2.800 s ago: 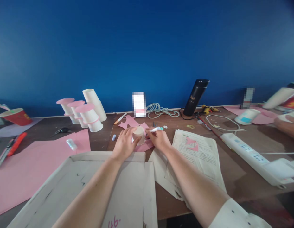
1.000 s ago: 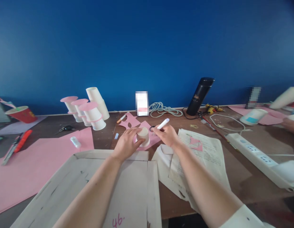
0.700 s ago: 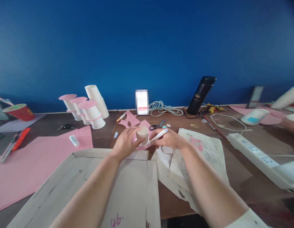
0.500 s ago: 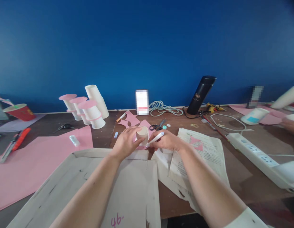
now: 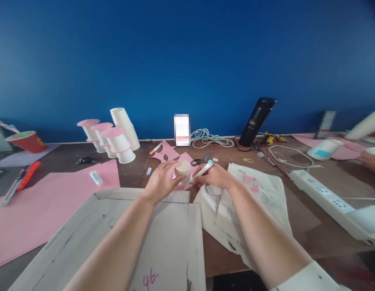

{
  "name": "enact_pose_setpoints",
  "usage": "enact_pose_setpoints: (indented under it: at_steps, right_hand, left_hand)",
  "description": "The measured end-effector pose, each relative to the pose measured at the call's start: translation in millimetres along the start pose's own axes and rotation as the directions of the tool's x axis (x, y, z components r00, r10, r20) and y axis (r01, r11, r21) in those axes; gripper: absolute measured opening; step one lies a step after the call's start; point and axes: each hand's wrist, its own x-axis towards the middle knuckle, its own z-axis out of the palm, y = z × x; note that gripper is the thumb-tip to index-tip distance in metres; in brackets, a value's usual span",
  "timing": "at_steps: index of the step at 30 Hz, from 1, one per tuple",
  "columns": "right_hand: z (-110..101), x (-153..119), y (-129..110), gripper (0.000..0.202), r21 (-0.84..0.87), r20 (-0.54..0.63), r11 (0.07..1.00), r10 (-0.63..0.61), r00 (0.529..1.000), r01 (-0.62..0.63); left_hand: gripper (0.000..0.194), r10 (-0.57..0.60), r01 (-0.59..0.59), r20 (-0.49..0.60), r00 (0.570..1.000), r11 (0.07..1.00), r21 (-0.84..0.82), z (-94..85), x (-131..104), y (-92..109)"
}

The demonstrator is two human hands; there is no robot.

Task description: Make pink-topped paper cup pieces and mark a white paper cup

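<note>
Brown counter (image 5: 218,250), blue wall (image 5: 187,60). Our left hand (image 5: 161,180) is clasping an upturned paper cup (image 5: 183,167) on pink paper (image 5: 185,157); our right hand (image 5: 216,176) pinches a white pen (image 5: 203,169), tip by the rim. Can't tell if a line's drawn. From the cup: disc-topped cup stacks (image 5: 119,144) stand at 10 o'clock, pink scrap (image 5: 169,150) with cut-outs at 11. We read "46." on the cardboard (image 5: 166,238) at 7; black flask's (image 5: 255,121) gold mark at 2 is illegible.

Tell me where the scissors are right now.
In the head view, the scissors lie open on the table, just beyond the right hand, in front of the coiled white cable.
</note>
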Motion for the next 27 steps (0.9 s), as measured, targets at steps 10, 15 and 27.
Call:
enact_pose_setpoints:
  at_steps: [10,15,27]
  right_hand:
    - [-1.9,9.9,13.3,0.012,-0.093,-0.124,0.996,-0.029,0.992,0.018]
    - [-1.0,14.8,13.1,0.016,-0.09,-0.183,0.996,0.006,0.983,-0.023]
    - [12.5,34.4,12.5,0.017,0.012,-0.239,0.998,0.064,0.969,-0.063]
  left_hand:
    - [0.039,-0.021,0.021,-0.012,1.0,1.0,-0.018,1.0,0.6,0.3]
    - [0.038,-0.009,0.008,-0.018,1.0,1.0,-0.028,3.1,0.5,-1.6]
    - [0.04,-0.023,0.022,-0.008,1.0,0.998,-0.05,3.8,-0.4,-2.3]
